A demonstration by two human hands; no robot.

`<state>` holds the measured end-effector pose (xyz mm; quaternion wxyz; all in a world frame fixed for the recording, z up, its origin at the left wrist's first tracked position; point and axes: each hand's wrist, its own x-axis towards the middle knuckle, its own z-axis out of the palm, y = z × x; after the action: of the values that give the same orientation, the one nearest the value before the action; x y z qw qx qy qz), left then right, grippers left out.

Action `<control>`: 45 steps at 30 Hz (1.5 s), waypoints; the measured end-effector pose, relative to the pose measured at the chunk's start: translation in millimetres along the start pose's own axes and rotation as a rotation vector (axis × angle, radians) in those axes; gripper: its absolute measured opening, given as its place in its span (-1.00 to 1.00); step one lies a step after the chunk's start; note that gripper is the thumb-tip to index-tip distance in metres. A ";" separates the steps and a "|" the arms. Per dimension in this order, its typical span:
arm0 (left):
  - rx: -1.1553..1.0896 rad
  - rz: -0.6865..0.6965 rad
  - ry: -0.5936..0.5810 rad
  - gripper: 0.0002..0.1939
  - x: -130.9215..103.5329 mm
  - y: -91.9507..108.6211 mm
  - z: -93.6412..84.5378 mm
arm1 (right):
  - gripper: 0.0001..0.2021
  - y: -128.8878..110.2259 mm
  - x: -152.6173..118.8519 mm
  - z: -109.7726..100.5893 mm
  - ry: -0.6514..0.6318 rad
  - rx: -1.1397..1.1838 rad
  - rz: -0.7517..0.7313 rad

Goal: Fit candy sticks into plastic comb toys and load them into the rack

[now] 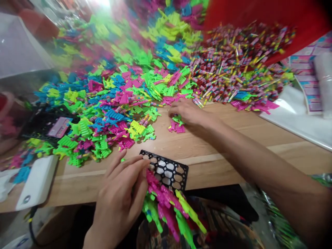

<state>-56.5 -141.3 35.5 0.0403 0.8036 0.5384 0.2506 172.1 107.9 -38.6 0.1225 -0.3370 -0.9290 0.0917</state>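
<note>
My left hand (121,190), at the table's front edge, is closed around a bunch of pink, green and yellow plastic pieces (166,197) that stick out over my lap. Its fingertips reach a black plastic grid (178,172) with rounded openings, which lies tilted at the edge. Farther forward, my right hand (185,111) bends down to the wooden tabletop, fingers curled over a small green plastic piece (178,120). Pink plastic pieces (177,128) lie just under that hand. The undersides of its fingers are hidden.
A large heap of bright plastic pieces (116,93) covers the back and left. Small tubes with yellow ends (220,76) are piled at the back right. On the left are a black basket (38,121) and a white power bank (37,180). Printed cards (308,79) lie far right.
</note>
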 end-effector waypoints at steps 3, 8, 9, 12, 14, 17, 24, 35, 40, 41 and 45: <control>-0.014 -0.007 0.005 -0.71 -0.5 -0.1 1.0 | -0.74 11.8 -1.2 -2.7 -0.024 0.056 0.007; -0.041 -0.027 -0.009 -0.70 0.5 1.5 0.5 | -0.86 -5.6 -30.1 -20.1 0.065 0.168 -0.013; -0.043 -0.031 -0.014 -0.69 0.7 1.9 0.2 | -0.86 -13.9 -37.5 -23.1 0.077 0.202 -0.013; -0.034 -0.048 -0.036 -0.68 1.5 3.1 -0.3 | -0.91 -43.0 -58.6 -26.0 0.086 0.364 0.031; -0.026 -0.054 -0.040 -0.66 2.0 3.8 -0.1 | -0.96 -62.7 -70.5 -22.1 0.068 0.525 0.098; -0.019 -0.061 -0.037 -0.65 2.6 4.9 0.1 | -0.92 -90.1 -84.2 -11.2 0.046 0.787 0.177; -0.042 -0.073 -0.087 -0.68 3.2 5.5 -2.7 | -0.96 -136.6 -95.0 6.9 -0.085 1.011 0.136; -0.040 -0.043 -0.126 -0.69 5.2 4.6 -3.9 | -0.84 -142.1 -99.7 15.5 -0.108 0.750 -0.109; -0.078 -0.025 -0.151 -0.72 7.8 3.8 -7.6 | -0.78 -152.6 -94.0 14.7 -0.220 0.694 -0.135; -0.093 -0.009 -0.177 -0.68 8.4 4.7 -8.6 | -0.78 -153.7 -92.3 14.1 -0.233 0.710 -0.111; -0.085 -0.004 -0.224 -0.70 9.8 10.8 -9.8 | -0.87 -148.9 -85.1 7.4 -0.247 0.748 -0.171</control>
<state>-48.9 -139.2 51.1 0.1345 0.8231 0.5209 0.1817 143.3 -60.5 -22.1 0.1315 -0.1773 -0.8639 0.4527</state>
